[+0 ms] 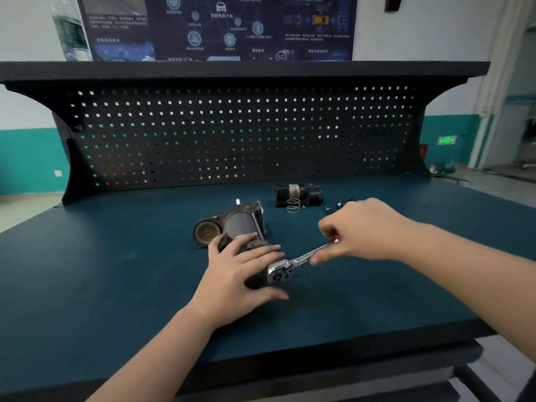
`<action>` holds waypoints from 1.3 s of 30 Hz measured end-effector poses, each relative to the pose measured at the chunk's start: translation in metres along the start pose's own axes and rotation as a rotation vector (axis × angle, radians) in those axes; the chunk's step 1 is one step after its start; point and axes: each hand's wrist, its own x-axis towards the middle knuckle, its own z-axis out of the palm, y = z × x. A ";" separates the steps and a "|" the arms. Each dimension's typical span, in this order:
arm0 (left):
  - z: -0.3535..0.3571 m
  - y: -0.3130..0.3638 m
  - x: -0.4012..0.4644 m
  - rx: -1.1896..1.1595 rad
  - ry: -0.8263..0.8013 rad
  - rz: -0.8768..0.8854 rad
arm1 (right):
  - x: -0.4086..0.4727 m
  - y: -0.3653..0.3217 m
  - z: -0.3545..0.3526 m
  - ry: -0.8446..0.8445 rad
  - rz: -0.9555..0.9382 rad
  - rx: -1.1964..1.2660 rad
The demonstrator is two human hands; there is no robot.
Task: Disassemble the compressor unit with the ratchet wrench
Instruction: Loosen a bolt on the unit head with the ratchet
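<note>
The compressor unit (232,227) lies on its side on the dark green table (116,285), roughly in the middle, its round open port facing left. The left hand (240,274) rests over its near end with the fingers (261,250) spread and fairly straight, pressing down on it rather than wrapping round it. The right hand (356,230) has its fingers curled round the handle of the ratchet wrench (293,262), a bit of red grip showing at the knuckles. The chrome head of the wrench sits right at the near end of the unit, just beside the left hand's fingertips; I can't quite tell whether the socket is seated on a bolt, since the hand and the head hide that spot.

Further back a black removed housing (298,194) sits near the pegboard (232,134), with a loose spring (293,205) just in front of it and small dark fasteners (333,207) near the right hand.

What worries me is the hold. A flat palm is all that steadies a rounded body, so a hard pull on the handle could roll or skid the unit across the table. If the socket isn't square on the bolt head, it may slip off and round the corners, and the wrench head would swing straight into those left fingertips. The spring and small parts could also be knocked away and lost.
</note>
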 end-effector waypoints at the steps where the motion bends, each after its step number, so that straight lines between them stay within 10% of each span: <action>1: 0.000 0.002 0.000 -0.043 0.010 -0.047 | 0.001 0.001 0.000 -0.006 -0.004 -0.006; 10: 0.005 0.009 0.000 -0.185 0.071 -0.212 | -0.016 0.018 -0.004 0.138 0.352 0.080; 16: 0.003 0.009 -0.002 -0.174 0.054 -0.185 | -0.040 -0.002 0.024 0.598 0.758 2.066; 18: -0.001 0.007 -0.002 -0.165 0.017 -0.164 | -0.035 -0.019 0.029 0.646 0.882 2.344; 23: -0.008 -0.009 0.000 0.127 -0.148 0.101 | -0.019 -0.032 0.024 0.476 0.881 2.090; 29: 0.003 -0.013 0.009 0.128 0.027 0.206 | -0.001 -0.039 0.014 0.568 0.726 1.880; 35: 0.010 -0.010 0.009 0.177 0.131 0.202 | -0.010 -0.057 0.061 0.507 1.173 2.288; 39: 0.009 -0.014 0.005 0.166 0.100 0.221 | -0.005 -0.055 0.044 0.654 1.063 2.173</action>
